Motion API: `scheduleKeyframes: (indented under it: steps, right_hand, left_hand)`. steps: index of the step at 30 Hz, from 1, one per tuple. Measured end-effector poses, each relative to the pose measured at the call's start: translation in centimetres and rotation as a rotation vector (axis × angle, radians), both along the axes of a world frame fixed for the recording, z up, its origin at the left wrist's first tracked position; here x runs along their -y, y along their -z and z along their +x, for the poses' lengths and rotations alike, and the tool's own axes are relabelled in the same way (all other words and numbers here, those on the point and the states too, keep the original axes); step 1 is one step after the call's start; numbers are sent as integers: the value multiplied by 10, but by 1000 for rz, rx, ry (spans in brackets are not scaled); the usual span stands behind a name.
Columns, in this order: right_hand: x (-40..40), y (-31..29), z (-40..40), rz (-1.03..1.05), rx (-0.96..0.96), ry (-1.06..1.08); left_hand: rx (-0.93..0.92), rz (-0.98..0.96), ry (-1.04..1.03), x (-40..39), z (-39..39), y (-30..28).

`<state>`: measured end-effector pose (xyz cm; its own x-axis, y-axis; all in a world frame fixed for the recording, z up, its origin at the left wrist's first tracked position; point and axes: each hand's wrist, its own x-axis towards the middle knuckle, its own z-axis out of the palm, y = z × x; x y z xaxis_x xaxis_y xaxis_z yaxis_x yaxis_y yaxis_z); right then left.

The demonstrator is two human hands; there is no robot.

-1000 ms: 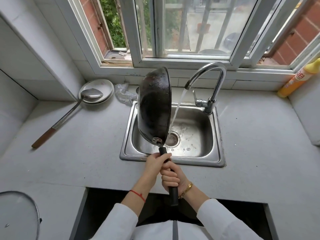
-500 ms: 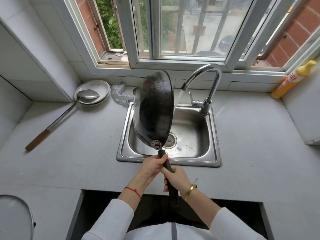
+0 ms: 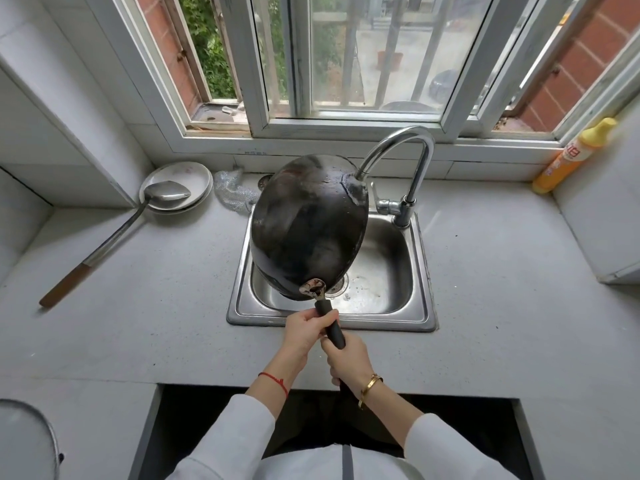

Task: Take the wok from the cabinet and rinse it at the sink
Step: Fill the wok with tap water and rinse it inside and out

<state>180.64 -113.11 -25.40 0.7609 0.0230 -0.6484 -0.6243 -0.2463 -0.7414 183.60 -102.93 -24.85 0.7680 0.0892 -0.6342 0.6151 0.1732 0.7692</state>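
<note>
Wok (image 3: 308, 226) has turned since a second ago. Back then I saw it edge-on, standing thin beside the water stream. Now its round dark back faces me, and its far right edge sits right under the tap (image 3: 408, 157) spout. I can see water hit that edge and spread in a pale wet patch. I think this means the outside is getting its rinse now, so the rinse looks well along but not done.

I hold the wok over the sink (image 3: 420, 271), tipped up high, with its low end down in the basin near the drain. It does not seem to rest on the sink floor, but I cannot be sure.

My left hand (image 3: 306, 332) is wrapped tight around the black handle (image 3: 330, 323), close to the wok. My right hand (image 3: 348, 358) grips the same handle just behind it, nearer to me. Both hands are closed firmly on it.

The wok looks black and shiny, with wet streaks and small drops on its back. The metal piece where the handle joins looks worn and a bit rusty. It looks heavy, so I would keep both hands on.

To the left, a ladle (image 3: 138, 216) lies on the counter (image 3: 156, 306) with its bowl on a plate (image 3: 199, 174). A yellow bottle (image 3: 571, 157) stands far right.
</note>
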Motion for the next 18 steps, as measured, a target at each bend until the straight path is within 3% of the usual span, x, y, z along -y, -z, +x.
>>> scheduleKeyframes:
  steps: [6,18]
  right_hand:
    - [0,-8,0,195,-71,108]
    - [16,0,-5,173,-69,178]
  left_hand:
    - [15,109,22,8,9,-1]
    - [25,148,110,28,10,2]
